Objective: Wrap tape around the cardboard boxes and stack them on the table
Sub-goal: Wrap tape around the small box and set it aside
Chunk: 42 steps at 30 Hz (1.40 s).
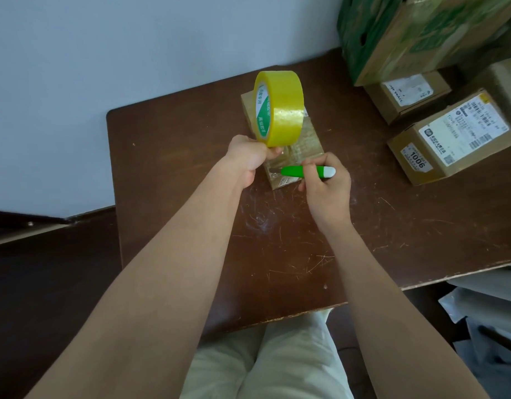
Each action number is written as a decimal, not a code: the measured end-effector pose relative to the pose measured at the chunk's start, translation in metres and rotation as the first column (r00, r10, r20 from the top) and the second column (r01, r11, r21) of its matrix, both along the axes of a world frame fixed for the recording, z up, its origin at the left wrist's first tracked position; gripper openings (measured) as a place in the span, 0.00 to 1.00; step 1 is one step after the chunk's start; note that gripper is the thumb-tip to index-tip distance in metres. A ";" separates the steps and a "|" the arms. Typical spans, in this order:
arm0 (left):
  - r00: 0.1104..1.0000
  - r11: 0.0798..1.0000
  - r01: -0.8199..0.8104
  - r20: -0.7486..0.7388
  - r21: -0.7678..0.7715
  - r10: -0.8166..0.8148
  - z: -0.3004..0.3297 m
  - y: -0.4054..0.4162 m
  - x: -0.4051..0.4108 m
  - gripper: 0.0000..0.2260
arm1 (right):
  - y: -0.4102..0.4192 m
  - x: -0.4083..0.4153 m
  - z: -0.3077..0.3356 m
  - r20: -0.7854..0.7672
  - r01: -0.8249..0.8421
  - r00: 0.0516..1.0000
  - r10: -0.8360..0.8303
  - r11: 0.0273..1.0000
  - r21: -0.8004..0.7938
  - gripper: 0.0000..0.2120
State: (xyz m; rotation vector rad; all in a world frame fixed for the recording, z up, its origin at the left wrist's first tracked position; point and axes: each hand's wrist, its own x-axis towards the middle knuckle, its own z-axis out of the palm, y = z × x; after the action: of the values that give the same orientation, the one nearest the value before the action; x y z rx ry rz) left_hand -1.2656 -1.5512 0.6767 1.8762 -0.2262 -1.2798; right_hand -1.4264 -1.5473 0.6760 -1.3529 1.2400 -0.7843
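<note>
Cardboard box sits flat on the brown bench, centre of frame, slightly above middle. Small, low, plain brown; top face looks glossy with clear tape already across it, a bit of printed label showing at its near edge. Its upper-left part is hidden behind the tape roll.

Tape roll: yellowish translucent, green-and-white printed core ring, standing on edge above the box, upper centre. Left hand grips the roll at its bottom edge, fingers curled around the rim, just off the box's left side. A strip of tape seems to run from the roll down to the box top, hard to confirm.

Right hand pinches a green cutter with a white end cap, fingers wrapped around its body. Cutter lies roughly horizontal over the near end of the box, small metal tip pointing left toward the left hand; whether the tip is touching tape can't be told.

Other labelled boxes are at right and upper right of frame, well apart from both hands. A larger green-printed carton sits in the upper right corner.
</note>
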 end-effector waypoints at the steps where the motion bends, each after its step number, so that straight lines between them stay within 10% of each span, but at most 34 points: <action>1: 1.000 1.000 0.001 0.001 0.001 -0.001 0.000 0.000 0.000 0.13 | 0.001 0.000 0.000 -0.007 -0.003 1.000 0.003 1.000 -0.007 0.09; 19: 1.000 1.000 -0.016 -0.023 0.006 0.016 0.007 0.001 -0.005 0.14 | -0.005 0.002 -0.015 0.189 0.286 0.928 -0.322 0.938 0.194 0.10; 26: 0.985 0.995 -0.096 -0.148 -0.032 0.090 0.011 0.001 0.001 0.09 | -0.003 0.000 -0.002 0.415 0.398 0.721 -0.554 0.822 0.407 0.08; 31: 0.981 0.994 -0.111 -0.161 -0.025 0.105 0.012 0.004 0.003 0.25 | 0.005 -0.023 -0.026 0.123 0.564 0.807 -0.577 0.816 0.124 0.04; 39: 0.968 0.987 -0.153 -0.208 -0.058 0.138 0.032 -0.001 0.002 0.07 | 0.002 -0.052 -0.054 -0.538 0.360 0.811 -0.228 0.920 0.152 0.06; 42: 0.966 0.974 -0.196 -0.194 -0.117 0.171 0.043 -0.005 0.001 0.03 | -0.009 -0.054 -0.035 -0.509 0.391 0.812 -0.286 0.914 0.110 0.08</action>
State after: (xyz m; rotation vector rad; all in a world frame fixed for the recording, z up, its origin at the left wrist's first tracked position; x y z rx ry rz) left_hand -1.2648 -1.5559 0.7200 1.6142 -0.0390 -1.2668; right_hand -1.4804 -1.5564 0.6408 -1.1998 1.9519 -0.5416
